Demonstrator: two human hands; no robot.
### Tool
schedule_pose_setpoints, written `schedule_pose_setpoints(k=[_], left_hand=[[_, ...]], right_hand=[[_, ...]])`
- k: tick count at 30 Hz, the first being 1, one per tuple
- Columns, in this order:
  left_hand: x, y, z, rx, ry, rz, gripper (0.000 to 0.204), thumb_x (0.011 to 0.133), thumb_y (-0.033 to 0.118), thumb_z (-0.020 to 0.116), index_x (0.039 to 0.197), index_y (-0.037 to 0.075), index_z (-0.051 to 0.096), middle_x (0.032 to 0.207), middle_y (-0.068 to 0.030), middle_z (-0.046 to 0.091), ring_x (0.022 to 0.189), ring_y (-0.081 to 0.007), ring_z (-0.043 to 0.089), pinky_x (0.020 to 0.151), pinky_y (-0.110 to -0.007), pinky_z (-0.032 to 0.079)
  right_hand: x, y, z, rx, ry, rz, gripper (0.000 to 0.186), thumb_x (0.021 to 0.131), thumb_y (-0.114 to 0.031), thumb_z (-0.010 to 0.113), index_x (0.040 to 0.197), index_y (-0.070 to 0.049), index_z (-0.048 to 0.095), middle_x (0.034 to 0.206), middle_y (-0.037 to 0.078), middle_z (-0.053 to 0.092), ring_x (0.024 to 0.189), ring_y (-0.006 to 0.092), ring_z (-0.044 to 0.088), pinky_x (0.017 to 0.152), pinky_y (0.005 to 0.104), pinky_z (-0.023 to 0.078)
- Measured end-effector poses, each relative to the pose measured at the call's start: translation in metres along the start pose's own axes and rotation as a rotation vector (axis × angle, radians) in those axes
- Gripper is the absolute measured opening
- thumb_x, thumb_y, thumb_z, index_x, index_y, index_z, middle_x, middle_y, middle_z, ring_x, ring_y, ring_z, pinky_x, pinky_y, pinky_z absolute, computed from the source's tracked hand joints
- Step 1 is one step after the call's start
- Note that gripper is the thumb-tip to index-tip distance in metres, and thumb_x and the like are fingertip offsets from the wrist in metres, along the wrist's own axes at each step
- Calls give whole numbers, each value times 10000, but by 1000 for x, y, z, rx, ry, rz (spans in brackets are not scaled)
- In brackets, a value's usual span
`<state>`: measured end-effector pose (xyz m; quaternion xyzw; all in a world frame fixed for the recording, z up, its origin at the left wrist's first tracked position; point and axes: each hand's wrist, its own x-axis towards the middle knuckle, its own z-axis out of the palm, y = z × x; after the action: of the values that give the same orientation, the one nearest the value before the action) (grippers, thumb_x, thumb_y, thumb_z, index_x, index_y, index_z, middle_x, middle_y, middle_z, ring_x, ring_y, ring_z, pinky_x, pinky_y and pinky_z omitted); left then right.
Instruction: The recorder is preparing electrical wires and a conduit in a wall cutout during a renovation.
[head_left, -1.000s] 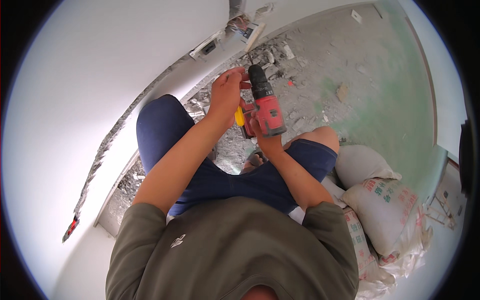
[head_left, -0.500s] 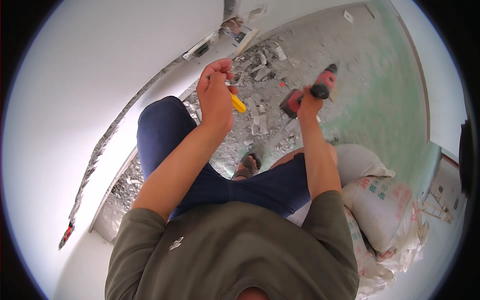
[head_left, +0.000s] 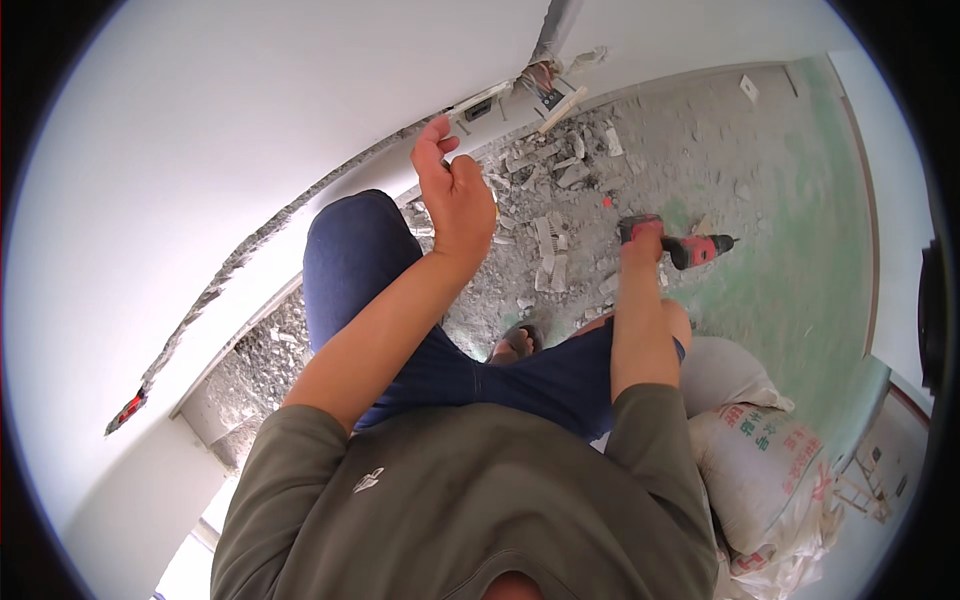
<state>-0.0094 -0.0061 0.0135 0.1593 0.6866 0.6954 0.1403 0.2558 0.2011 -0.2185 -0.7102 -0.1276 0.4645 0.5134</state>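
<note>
1. The right hand grips the red drill near its battery, right of the rubble; its bit points right, probably keeping it off the legs;
2. The left hand hangs near the wall, fingers half-curled; whether they hold anything, I cannot tell.

The right fingers apparently wrap around a red drill.

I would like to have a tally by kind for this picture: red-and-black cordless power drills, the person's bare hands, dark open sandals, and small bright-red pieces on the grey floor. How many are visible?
Red-and-black cordless power drill: 1
Bare hands, left hand and right hand: 2
Dark open sandal: 1
Small bright-red piece: 1
Total: 5
</note>
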Motion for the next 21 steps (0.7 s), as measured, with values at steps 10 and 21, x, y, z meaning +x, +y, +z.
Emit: schedule_pose_setpoints(k=[10,21], left_hand=[[13,-14,-17,102,-36,-3,467,835,-68,390,1291,-18,475,1248,-150,481,1057,-222,528,874,-331,453],[17,-14,-26,173,-73,-17,511,850,-64,388,1349,-26,487,1270,-148,468,1023,-212,534,826,-315,504]], right_hand=[[-262,-32,48,-229,-1061,-4,245,971,-231,549,1039,-12,633,867,60,656,741,158,631,683,289,518],[-329,-45,102,-443,-1371,-64,341,978,-299,567,918,20,674,735,46,643,636,113,586,580,249,456]])
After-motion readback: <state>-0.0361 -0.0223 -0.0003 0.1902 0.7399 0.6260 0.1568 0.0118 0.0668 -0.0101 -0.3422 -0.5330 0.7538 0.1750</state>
